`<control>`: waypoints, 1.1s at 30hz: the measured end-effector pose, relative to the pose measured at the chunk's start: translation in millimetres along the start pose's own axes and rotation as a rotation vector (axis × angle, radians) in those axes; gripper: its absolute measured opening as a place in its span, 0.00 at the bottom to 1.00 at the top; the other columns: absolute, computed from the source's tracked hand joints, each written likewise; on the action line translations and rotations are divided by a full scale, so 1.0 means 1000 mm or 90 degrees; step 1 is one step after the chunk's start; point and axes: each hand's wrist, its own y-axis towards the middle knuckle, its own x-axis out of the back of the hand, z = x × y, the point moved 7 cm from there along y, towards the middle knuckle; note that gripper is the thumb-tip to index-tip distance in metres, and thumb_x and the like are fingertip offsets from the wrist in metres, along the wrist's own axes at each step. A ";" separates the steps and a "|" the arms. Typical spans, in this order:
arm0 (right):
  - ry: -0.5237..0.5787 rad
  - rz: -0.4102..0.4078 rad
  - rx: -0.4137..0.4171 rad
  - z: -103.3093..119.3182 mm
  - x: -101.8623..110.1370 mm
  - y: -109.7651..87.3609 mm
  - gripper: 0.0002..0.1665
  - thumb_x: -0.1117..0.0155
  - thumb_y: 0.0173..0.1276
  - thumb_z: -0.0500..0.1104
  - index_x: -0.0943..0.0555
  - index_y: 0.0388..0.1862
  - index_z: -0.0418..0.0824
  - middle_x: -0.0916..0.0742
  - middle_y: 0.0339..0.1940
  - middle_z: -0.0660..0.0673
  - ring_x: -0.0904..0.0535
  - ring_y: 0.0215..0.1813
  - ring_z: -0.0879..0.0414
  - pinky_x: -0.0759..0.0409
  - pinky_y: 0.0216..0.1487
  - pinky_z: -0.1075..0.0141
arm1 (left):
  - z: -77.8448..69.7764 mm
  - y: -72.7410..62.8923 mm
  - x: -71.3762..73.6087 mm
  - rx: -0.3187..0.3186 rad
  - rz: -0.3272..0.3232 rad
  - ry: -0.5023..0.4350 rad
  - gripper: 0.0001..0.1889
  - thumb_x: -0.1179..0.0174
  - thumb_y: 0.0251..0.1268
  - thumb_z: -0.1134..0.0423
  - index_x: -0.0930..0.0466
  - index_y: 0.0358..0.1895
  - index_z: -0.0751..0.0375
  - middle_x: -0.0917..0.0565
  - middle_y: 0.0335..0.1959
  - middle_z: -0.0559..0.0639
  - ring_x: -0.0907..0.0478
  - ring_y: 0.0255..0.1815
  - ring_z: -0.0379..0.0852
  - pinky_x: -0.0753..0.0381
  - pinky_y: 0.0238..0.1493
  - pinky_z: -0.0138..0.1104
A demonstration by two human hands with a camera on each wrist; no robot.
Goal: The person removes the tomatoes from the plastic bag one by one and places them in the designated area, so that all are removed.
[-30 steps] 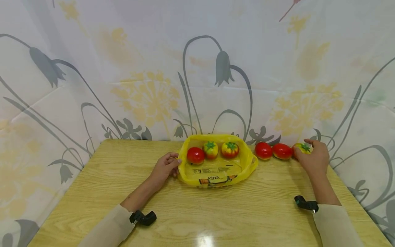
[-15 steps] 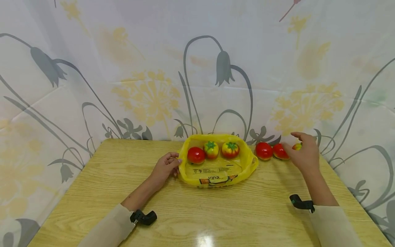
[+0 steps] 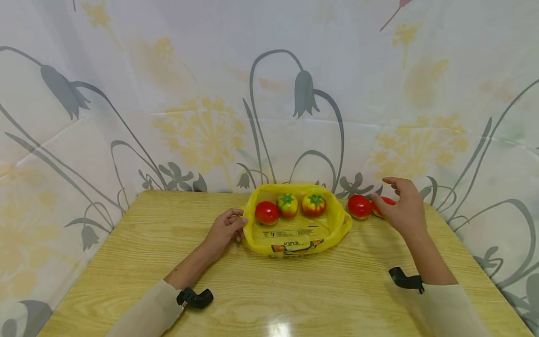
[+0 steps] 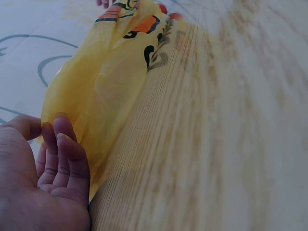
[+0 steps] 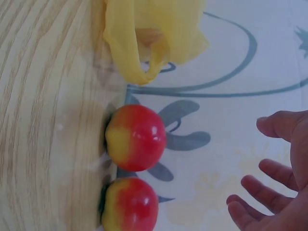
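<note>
A yellow plastic bag (image 3: 290, 244) lies spread with its mouth facing up. Inside it are a glossy red tomato-like fruit (image 3: 266, 213) and two yellow-red tomatoes with green tops, one yellower (image 3: 287, 206) and one redder (image 3: 313, 205). At the bag's left rim, my left hand (image 3: 225, 231) pinches the plastic with thumb and curled fingers. To the right hovers my right hand (image 3: 404, 208), fingers spread and holding nothing. It is over two more red fruits, one (image 3: 359, 207) fully visible and one (image 5: 130, 207) partly covered in the head view.
The wood-grain table (image 3: 252, 295) carries everything. A pale floral cloth (image 3: 189, 70) hangs along its back edge, close behind the bag and fruits. A looped bag handle (image 5: 144, 77) sticks out toward the red fruits.
My right hand has moved left from the green-topped tomato at the far right, past it and over the red fruits. That tomato is now hidden behind the hand. My left hand stays put.
</note>
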 end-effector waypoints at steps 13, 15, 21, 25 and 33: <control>0.010 0.017 0.080 0.031 -0.011 -0.007 0.31 0.25 0.70 0.37 0.23 0.68 0.31 0.21 0.66 0.29 0.25 0.62 0.30 0.25 0.62 0.34 | 0.002 0.002 0.000 -0.003 0.005 -0.003 0.15 0.42 0.79 0.68 0.29 0.60 0.75 0.18 0.27 0.46 0.23 0.25 0.42 0.21 0.30 0.30; 0.013 0.015 0.091 0.034 -0.012 -0.008 0.30 0.25 0.69 0.36 0.23 0.68 0.31 0.21 0.65 0.29 0.25 0.62 0.31 0.25 0.62 0.34 | 0.002 0.001 -0.001 -0.003 0.005 -0.001 0.15 0.42 0.80 0.69 0.29 0.60 0.75 0.18 0.27 0.46 0.23 0.25 0.42 0.21 0.29 0.30; 0.004 0.027 0.111 0.046 -0.020 -0.010 0.31 0.24 0.68 0.35 0.23 0.67 0.32 0.20 0.65 0.31 0.25 0.62 0.34 0.22 0.59 0.40 | 0.002 0.002 -0.001 -0.005 0.003 -0.001 0.14 0.42 0.80 0.69 0.29 0.59 0.74 0.18 0.27 0.46 0.23 0.24 0.42 0.21 0.29 0.30; 0.002 0.051 0.122 0.054 -0.027 -0.013 0.32 0.24 0.67 0.36 0.24 0.68 0.33 0.20 0.65 0.32 0.24 0.61 0.36 0.21 0.59 0.42 | 0.002 0.002 -0.001 -0.005 0.001 -0.001 0.14 0.42 0.79 0.69 0.29 0.59 0.74 0.18 0.27 0.46 0.23 0.25 0.41 0.21 0.29 0.30; 0.004 0.100 0.152 0.065 -0.047 -0.016 0.32 0.24 0.67 0.37 0.24 0.68 0.35 0.20 0.65 0.34 0.23 0.62 0.35 0.21 0.63 0.35 | 0.002 0.000 0.000 -0.007 -0.003 -0.003 0.15 0.42 0.79 0.69 0.29 0.60 0.75 0.18 0.28 0.46 0.23 0.25 0.41 0.21 0.29 0.30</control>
